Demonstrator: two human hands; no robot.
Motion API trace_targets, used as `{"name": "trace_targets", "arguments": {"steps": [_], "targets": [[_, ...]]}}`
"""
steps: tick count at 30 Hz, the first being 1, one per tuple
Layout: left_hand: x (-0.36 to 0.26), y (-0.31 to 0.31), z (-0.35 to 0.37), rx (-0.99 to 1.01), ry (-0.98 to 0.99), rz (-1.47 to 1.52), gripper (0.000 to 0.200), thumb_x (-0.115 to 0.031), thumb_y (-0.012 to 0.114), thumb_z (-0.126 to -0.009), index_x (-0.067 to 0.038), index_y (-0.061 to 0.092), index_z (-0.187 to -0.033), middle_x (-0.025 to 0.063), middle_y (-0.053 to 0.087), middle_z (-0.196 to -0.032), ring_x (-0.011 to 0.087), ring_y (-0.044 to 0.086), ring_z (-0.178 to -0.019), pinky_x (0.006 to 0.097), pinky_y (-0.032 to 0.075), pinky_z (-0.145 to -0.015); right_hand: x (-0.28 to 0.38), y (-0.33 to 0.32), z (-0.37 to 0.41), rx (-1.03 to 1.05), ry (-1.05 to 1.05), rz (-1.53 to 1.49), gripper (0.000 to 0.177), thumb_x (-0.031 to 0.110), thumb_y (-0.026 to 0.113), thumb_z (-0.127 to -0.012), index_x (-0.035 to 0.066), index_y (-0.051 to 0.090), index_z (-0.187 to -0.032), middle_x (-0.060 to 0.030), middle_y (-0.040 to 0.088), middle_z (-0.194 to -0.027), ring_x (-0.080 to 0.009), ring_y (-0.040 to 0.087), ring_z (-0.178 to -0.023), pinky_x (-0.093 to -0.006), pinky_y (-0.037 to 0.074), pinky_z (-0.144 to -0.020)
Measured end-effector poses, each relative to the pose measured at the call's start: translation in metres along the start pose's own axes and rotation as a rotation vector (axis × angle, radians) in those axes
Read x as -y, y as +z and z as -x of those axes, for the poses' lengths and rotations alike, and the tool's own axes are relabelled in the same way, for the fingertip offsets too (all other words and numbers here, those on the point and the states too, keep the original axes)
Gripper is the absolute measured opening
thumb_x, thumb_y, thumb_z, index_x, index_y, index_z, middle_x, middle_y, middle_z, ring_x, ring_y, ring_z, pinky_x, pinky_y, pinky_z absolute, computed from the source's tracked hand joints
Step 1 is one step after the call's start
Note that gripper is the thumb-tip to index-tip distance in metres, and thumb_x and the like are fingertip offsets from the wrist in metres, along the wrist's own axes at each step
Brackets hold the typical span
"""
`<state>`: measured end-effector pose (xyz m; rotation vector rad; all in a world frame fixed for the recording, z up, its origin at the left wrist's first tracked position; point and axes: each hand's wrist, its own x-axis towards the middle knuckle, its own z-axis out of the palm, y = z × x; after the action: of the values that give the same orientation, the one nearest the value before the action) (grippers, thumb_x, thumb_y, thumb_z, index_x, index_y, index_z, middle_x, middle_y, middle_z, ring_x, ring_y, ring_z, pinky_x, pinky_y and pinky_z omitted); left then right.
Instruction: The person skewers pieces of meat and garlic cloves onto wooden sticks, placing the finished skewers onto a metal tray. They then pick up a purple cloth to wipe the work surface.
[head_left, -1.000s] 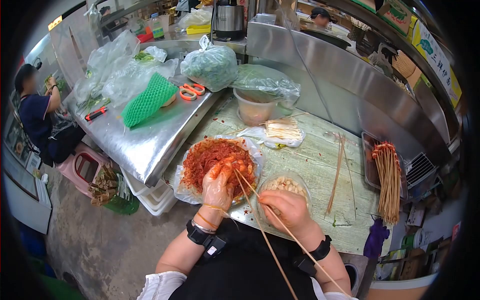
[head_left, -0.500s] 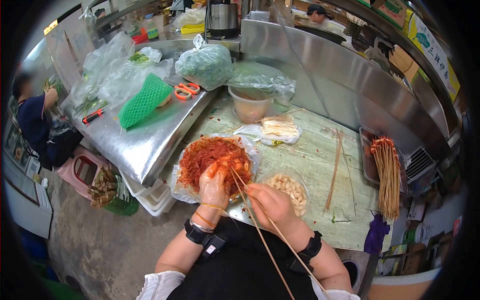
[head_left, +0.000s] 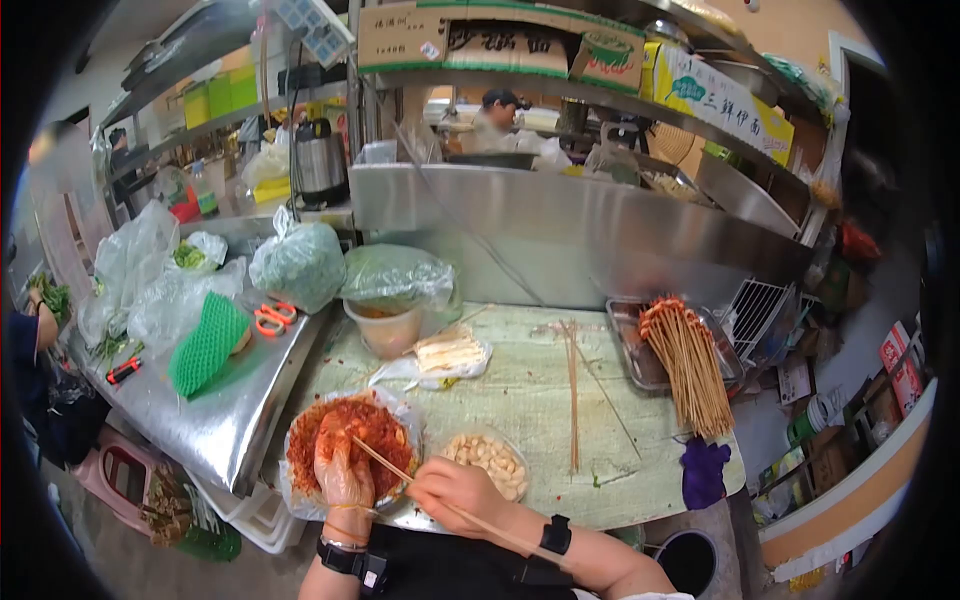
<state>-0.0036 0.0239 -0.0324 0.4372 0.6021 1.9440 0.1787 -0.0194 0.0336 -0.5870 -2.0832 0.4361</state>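
My left hand [head_left: 342,478], in a clear plastic glove, is down in a bowl of red chili mixture [head_left: 382,425]. Its fingers are curled and smeared with red; what they hold is hidden. My bare right hand [head_left: 452,490] grips thin bamboo skewers [head_left: 385,462] whose tips point at the fingers of my left hand. The other ends run back over my right forearm. Just beyond my right hand stands a clear bowl of pale, peeled garlic-like pieces [head_left: 488,462].
Loose skewers [head_left: 574,400] lie on the green board. Farther right, a clear tray [head_left: 628,345] holds many red-tipped skewers [head_left: 690,375] beside a purple cloth [head_left: 706,472]. Behind are pale sticks [head_left: 448,352] and a plastic-covered tub [head_left: 385,330]. Orange scissors [head_left: 274,319] lie on the steel table.
My view has swung up and to the right, so the scene sits further left. The skewers, spread apart before, now appear close together. My left hand stays in the red mixture.
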Motion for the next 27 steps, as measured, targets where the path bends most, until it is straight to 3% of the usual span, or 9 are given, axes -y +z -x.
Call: {"name": "trace_targets", "arguments": {"steps": [1, 3, 4, 13, 15, 16, 21, 24, 27], "targets": [[-0.001, -0.001, -0.001, 0.017, 0.011, 0.011, 0.035, 0.001, 0.050, -0.089, -0.003, 0.046, -0.123, 0.0117, 0.060, -0.109, 0.0230, 0.062, -0.093, 0.0319, 0.054, -0.080, -0.001, -0.003, 0.004, -0.005, -0.018, 0.013, 0.022, 0.007, 0.060, -0.084, 0.003, 0.058, -0.105, -0.0089, 0.058, -0.085, -0.0207, 0.061, -0.068, -0.0280, 0.050, -0.060], [-0.005, -0.003, 0.000, 0.054, -0.036, -0.013, 0.039, 0.001, 0.052, -0.088, -0.004, 0.044, -0.125, 0.0106, 0.060, -0.107, 0.0227, 0.062, -0.092, 0.0335, 0.056, -0.076, 0.002, -0.007, 0.008, -0.123, 0.438, -0.452, 0.018, 0.011, 0.058, -0.088, 0.002, 0.057, -0.104, -0.0078, 0.058, -0.087, -0.0148, 0.059, -0.064, -0.0254, 0.048, -0.058], [-0.008, 0.003, 0.002, 0.051, -0.039, -0.007, 0.041, 0.001, 0.054, -0.087, -0.004, 0.043, -0.126, 0.0099, 0.059, -0.105, 0.0224, 0.062, -0.090, 0.0345, 0.056, -0.074, -0.002, -0.005, 0.014, -0.153, 0.480, -0.559, 0.020, 0.010, 0.055, -0.091, 0.000, 0.054, -0.109, -0.0058, 0.058, -0.088, -0.0088, 0.056, -0.066, -0.0221, 0.046, -0.059], [-0.013, 0.002, 0.001, 0.174, -0.037, -0.048, 0.043, -0.004, 0.059, -0.083, -0.010, 0.045, -0.123, 0.0075, 0.059, -0.107, 0.0223, 0.060, -0.094, 0.0373, 0.053, -0.081, 0.001, -0.009, 0.019, -0.190, 0.475, -0.718, 0.034, 0.003, 0.054, -0.089, 0.003, 0.046, -0.122, -0.0027, 0.055, -0.086, -0.0056, 0.054, -0.071, -0.0196, 0.045, -0.062], [-0.012, -0.001, 0.001, 0.202, -0.050, -0.063, 0.046, -0.004, 0.060, -0.082, -0.011, 0.044, -0.125, 0.0077, 0.058, -0.108, 0.0236, 0.059, -0.098, 0.0400, 0.052, -0.083, -0.001, -0.014, 0.020, -0.092, 0.525, -0.623, 0.039, 0.002, 0.053, -0.088, 0.002, 0.040, -0.125, -0.0046, 0.052, -0.090, -0.0084, 0.053, -0.074, -0.0221, 0.047, -0.068], [-0.009, -0.003, 0.001, 0.176, -0.042, -0.076, 0.048, -0.005, 0.062, -0.081, -0.011, 0.043, -0.126, 0.0079, 0.058, -0.109, 0.0243, 0.058, -0.100, 0.0412, 0.052, -0.084, -0.003, -0.008, 0.021, -0.173, 0.481, -0.631, 0.036, 0.004, 0.055, -0.087, 0.003, 0.047, -0.122, -0.0016, 0.056, -0.088, -0.0053, 0.054, -0.075, -0.0203, 0.045, -0.068], [-0.012, 0.001, 0.003, 0.228, -0.043, -0.047, 0.055, -0.006, 0.065, -0.079, -0.005, 0.041, -0.128, 0.0088, 0.057, -0.111, 0.0226, 0.059, -0.097, 0.0364, 0.052, -0.084, -0.003, -0.007, 0.024, -0.136, 0.508, -0.575, 0.034, 0.006, 0.055, -0.087, 0.003, 0.049, -0.121, -0.0026, 0.058, -0.091, -0.0063, 0.056, -0.080, -0.0213, 0.047, -0.072], [-0.012, -0.003, 0.002, 0.221, -0.038, -0.091, 0.053, -0.009, 0.067, -0.079, -0.006, 0.042, -0.126, 0.0090, 0.057, -0.111, 0.0239, 0.059, -0.098, 0.0388, 0.051, -0.084, -0.006, -0.006, 0.023, -0.142, 0.612, -0.654, 0.033, 0.007, 0.055, -0.089, 0.002, 0.049, -0.120, -0.0033, 0.057, -0.090, -0.0071, 0.056, -0.079, -0.0218, 0.047, -0.071], [-0.004, -0.003, 0.001, 0.225, -0.038, -0.109, 0.052, -0.011, 0.068, -0.078, -0.008, 0.043, -0.124, 0.0091, 0.058, -0.110, 0.0257, 0.059, -0.098, 0.0410, 0.052, -0.083, -0.011, 0.010, 0.024, -0.226, 0.498, -0.880, 0.031, 0.009, 0.055, -0.090, 0.002, 0.049, -0.119, -0.0035, 0.056, -0.089, -0.0077, 0.056, -0.076, -0.0222, 0.048, -0.068]]}}
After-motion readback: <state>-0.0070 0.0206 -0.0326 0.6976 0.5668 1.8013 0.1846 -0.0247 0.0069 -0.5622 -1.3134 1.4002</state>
